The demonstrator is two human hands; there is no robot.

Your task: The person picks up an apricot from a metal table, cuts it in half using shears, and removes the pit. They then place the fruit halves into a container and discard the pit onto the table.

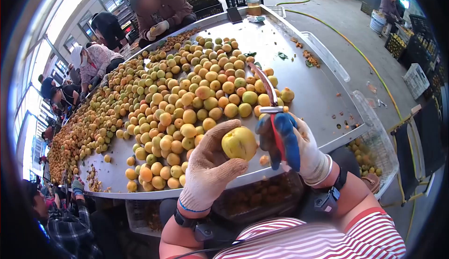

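My left hand [210, 165], in a white and tan knit glove, is closed around a yellow-green fruit [239, 143] with a dark mark on its skin. Close by on the right, my right hand [292, 144] wears a white glove with blue fingertips. Its fingers are wrapped round a tool with red handles [277, 140] and a curved reddish-brown upper part. Both hands are above the near edge of the metal table [318, 95]. Many orange, yellow and green fruits [187, 100] are heaped on it, beyond and left of my hands.
Along the table's left and far sides sit several people [161, 11]. A jar [253, 2] stands at the far corner. Fruit scraps [311, 59] lie at the right. Below the edge are plastic crates [390, 165]. A folding chair [411, 156] and hose [346, 39] are farther right.
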